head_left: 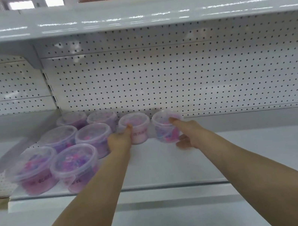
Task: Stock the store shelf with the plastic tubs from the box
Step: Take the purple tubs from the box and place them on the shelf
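Right of the right-hand tub (164, 130) the shelf deck (258, 144) runs bare to its far end, and the strip in front of it and the left-hand tub (137, 130) is crossed only by the two arms (106, 179). Six tubs (73, 161), packed two by three and seemingly touching, block the left. The pegboard wall (177, 72) closes the back; the upper shelf (128, 15) caps the headroom.

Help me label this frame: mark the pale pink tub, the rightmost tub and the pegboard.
pale pink tub (141, 134): head view, on its pink side wall.
rightmost tub (164, 134): head view, on its clear front wall.
pegboard (177, 72): head view, mid-panel.
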Demonstrator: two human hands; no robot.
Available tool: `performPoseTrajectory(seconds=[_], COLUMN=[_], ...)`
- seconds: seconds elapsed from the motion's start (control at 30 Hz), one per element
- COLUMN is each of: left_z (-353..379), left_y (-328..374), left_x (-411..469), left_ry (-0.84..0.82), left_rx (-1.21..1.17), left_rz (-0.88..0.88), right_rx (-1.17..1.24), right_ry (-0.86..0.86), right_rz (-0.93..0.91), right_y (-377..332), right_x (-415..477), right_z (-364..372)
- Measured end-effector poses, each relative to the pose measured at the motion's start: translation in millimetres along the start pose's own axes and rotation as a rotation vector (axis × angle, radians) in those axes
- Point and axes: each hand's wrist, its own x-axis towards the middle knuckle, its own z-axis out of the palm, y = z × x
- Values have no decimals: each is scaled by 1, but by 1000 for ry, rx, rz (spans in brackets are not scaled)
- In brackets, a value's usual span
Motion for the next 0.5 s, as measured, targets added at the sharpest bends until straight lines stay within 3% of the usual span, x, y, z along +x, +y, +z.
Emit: performPoseTrajectory(seconds=[0.17,0.3,0.5], left_z=[4,3,9], left_y=[4,9,7], left_x=[-12,-11,-1], left_ry=[13,-21,-86], left_rx=[79,124,280], left_rz=[175,386,472], right_rx=[-123,-203,-208], right_ry=[155,75,-57], right_rz=[-240,-518,-532], right_y=[0,1,11], right_x=[-1,-4,13], right_z=[-1,-6,-14])
